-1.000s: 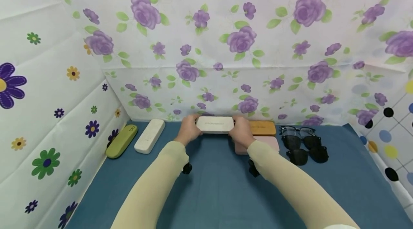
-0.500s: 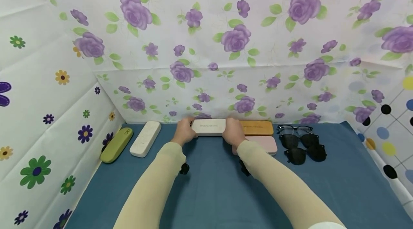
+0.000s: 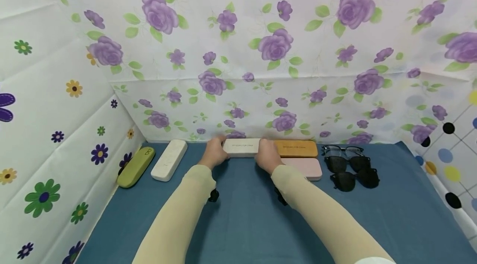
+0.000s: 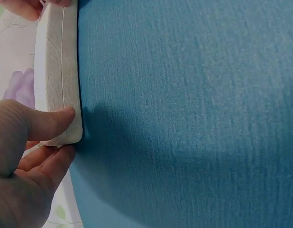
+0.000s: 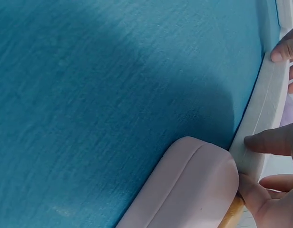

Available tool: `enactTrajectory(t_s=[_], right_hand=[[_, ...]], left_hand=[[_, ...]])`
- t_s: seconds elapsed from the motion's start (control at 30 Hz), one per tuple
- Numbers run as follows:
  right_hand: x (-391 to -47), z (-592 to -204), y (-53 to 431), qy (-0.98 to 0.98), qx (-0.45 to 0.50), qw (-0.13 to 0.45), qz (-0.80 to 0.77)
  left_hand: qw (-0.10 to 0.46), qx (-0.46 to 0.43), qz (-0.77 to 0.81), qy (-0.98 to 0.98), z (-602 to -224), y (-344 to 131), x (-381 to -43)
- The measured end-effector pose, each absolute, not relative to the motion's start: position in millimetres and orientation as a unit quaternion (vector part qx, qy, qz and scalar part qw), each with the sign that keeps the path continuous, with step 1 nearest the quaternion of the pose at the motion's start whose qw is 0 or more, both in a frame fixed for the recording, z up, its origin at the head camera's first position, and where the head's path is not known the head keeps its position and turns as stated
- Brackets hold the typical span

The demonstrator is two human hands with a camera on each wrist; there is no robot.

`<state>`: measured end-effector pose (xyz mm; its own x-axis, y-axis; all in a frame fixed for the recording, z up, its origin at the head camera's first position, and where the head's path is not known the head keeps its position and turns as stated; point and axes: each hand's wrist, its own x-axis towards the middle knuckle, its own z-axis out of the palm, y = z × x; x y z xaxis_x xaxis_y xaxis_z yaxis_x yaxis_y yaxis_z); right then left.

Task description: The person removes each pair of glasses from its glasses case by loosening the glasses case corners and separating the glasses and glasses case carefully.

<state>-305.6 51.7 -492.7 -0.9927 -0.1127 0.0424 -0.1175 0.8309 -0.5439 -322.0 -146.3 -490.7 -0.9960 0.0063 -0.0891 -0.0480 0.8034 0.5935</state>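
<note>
Held case [image 3: 242,148]: white, long, lettered on top, side seam visible; lies on the blue table [image 3: 242,222] along the back edge, just before the floral cloth [image 3: 249,111]. Left hand [image 3: 215,153]: grip pinching the left end of the held case, thumb on the front face, fingers about the end. Right hand [image 3: 267,156]: grip pinching the right end, thumb likewise on the front face. Orange case [image 3: 297,148]: lettered, in line with the held case, right of the right hand, its left end hidden. Pink case [image 3: 303,169]: in front of the orange case, one corner just beside the right hand's fingers; contact cannot be told. Clear glasses [image 3: 343,151], one pair, and sunglasses [image 3: 344,181], two pairs: stacked in rows to the right, clear pair rearmost. Small white case [image 3: 169,160]: left of the left hand, apart, set aslant. Green case [image 3: 136,167]: far left, also aslant.
</note>
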Motion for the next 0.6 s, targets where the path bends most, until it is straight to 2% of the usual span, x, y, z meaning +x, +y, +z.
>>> enactTrajectory(t_s=[0.23, 0.37, 0.6], right_hand=[[-300, -486, 60, -0.953, 0.108, 0.016, 0.282], [-290, -475, 75, -0.946, 0.145, 0.003, 0.290], [-264, -457, 120, -0.921, 0.171, -0.012, 0.349]], left_hand=[[0.045, 0.026, 0.277, 0.959, -481, -152, -315], [0.039, 0.045, 0.238, 0.969, -468, -165, -308], [-0.053, -0.036, 0.193, 0.979, -456, -207, -298]])
